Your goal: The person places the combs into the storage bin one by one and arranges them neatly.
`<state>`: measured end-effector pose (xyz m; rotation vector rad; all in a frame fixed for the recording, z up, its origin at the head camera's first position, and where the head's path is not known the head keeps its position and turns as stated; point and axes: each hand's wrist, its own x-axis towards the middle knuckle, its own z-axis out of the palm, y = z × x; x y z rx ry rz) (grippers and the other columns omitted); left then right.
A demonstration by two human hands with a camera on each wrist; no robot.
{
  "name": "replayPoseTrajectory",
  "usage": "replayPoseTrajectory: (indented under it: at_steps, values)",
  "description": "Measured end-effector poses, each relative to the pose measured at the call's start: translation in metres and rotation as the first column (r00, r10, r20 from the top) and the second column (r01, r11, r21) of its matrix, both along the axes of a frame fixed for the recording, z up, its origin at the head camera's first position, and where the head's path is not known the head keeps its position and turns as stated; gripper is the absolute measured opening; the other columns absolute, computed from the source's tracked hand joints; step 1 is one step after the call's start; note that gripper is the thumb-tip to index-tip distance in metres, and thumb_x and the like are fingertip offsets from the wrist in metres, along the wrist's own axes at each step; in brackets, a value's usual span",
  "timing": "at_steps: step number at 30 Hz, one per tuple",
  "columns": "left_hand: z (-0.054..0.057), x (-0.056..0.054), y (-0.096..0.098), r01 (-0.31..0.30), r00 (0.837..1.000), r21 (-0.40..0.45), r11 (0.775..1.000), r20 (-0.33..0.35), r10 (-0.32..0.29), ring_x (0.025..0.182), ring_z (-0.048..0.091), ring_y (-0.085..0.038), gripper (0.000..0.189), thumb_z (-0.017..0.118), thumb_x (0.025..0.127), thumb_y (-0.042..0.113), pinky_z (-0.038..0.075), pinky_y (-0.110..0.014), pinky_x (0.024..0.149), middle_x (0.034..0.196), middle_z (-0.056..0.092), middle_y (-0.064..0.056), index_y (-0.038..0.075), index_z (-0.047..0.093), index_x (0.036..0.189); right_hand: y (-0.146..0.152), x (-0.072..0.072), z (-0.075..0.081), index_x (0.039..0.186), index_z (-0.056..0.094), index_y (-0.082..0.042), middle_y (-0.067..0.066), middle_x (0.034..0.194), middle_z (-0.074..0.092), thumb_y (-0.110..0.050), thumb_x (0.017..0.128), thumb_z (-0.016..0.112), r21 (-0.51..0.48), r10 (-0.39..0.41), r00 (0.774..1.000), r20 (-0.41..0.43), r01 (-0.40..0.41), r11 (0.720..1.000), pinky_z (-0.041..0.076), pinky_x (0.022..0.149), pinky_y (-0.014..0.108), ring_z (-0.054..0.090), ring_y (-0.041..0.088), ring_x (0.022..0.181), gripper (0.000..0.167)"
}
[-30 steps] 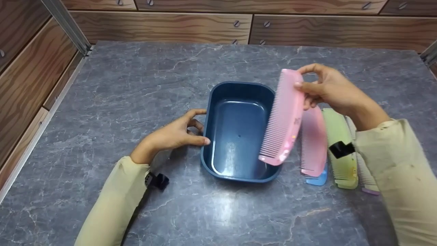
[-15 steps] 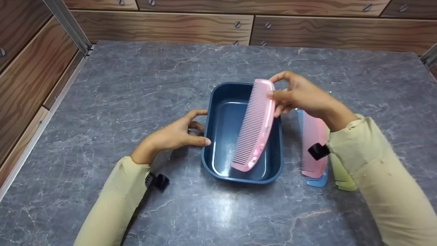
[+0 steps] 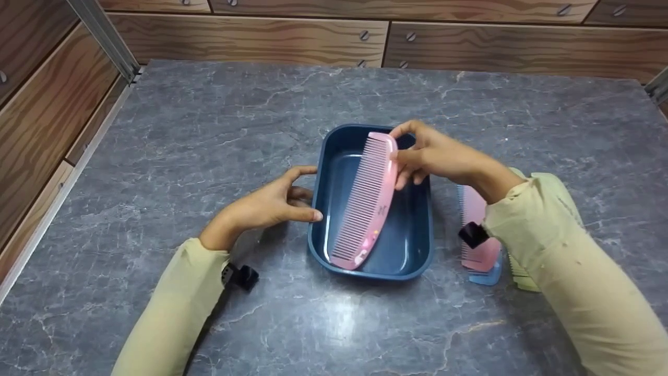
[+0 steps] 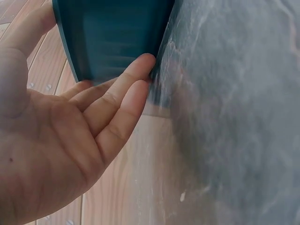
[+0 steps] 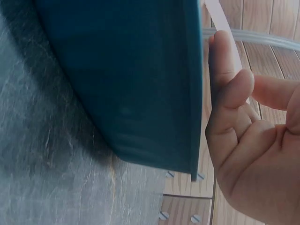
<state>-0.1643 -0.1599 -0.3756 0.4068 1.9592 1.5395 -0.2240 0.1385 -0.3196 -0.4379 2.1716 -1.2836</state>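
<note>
My right hand (image 3: 438,156) pinches a pink comb (image 3: 383,201) near its upper end, between thumb and fingers. The comb slants over the dark blue plastic tub (image 3: 429,230), teeth facing left, its lower end by the near left corner. In the right wrist view the tub wall (image 5: 126,93) hides much of the comb, which shows as a pale pink strip (image 5: 220,18) beyond the fingers. My left hand (image 3: 261,206) holds the tub's left side, thumb at the rim. Its other fingertips (image 4: 140,65) lie against the outer wall in the left wrist view.
Right of the tub lie another pink comb (image 3: 476,256), a blue comb (image 3: 488,277) partly beneath it, and a green comb (image 3: 527,284), all partly covered by the right sleeve (image 3: 563,261). Wood-patterned panels (image 3: 250,39) border the grey marbled table (image 3: 235,104).
The right hand has carried the pink comb leftward and lower, from the tub's right edge to over its middle. The left hand has stayed at the tub's left side.
</note>
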Motion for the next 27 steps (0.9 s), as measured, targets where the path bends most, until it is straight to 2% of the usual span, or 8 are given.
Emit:
replayPoseTrajectory:
  at_steps: [10, 20, 27]
  values:
    - [0.002, 0.001, 0.000, -0.010, 1.000, -0.051, 0.999, -0.026, 0.009, 0.110, 0.064, -0.026, 0.086, 0.072, 0.086, 0.016, 0.050, -0.033, 0.093, 0.135, 0.053, -0.019, 0.017, 0.017, 0.152, -0.014, -0.001, -0.003, 0.128, 0.029, -0.007, 0.003, 0.075, 0.068, -0.008, 0.097, 0.046, 0.041, 0.031, 1.000, 0.000, -0.031, 0.999, 0.044, 0.056, 0.023, 0.066, 0.012, 0.064, 0.035]
    - [0.001, 0.000, 0.000, -0.017, 0.999, -0.056, 0.998, -0.029, 0.015, 0.110, 0.064, -0.026, 0.086, 0.072, 0.086, 0.016, 0.050, -0.033, 0.092, 0.132, 0.055, -0.018, 0.018, 0.017, 0.152, -0.018, -0.003, -0.006, 0.130, 0.031, -0.008, 0.001, 0.079, 0.070, -0.003, 0.091, 0.056, 0.072, 0.022, 1.000, -0.011, -0.022, 0.997, 0.045, 0.059, 0.026, 0.065, 0.012, 0.067, 0.046]
    - [0.001, 0.001, 0.001, -0.028, 0.999, -0.054, 0.998, -0.022, 0.027, 0.107, 0.065, -0.027, 0.086, 0.073, 0.086, 0.017, 0.052, -0.035, 0.092, 0.134, 0.053, -0.019, 0.019, 0.018, 0.152, -0.022, -0.003, -0.012, 0.130, 0.028, -0.004, 0.001, 0.073, 0.066, 0.003, 0.085, 0.060, -0.004, 0.033, 0.998, 0.057, -0.033, 0.999, 0.050, 0.056, 0.025, 0.066, 0.012, 0.066, 0.055]
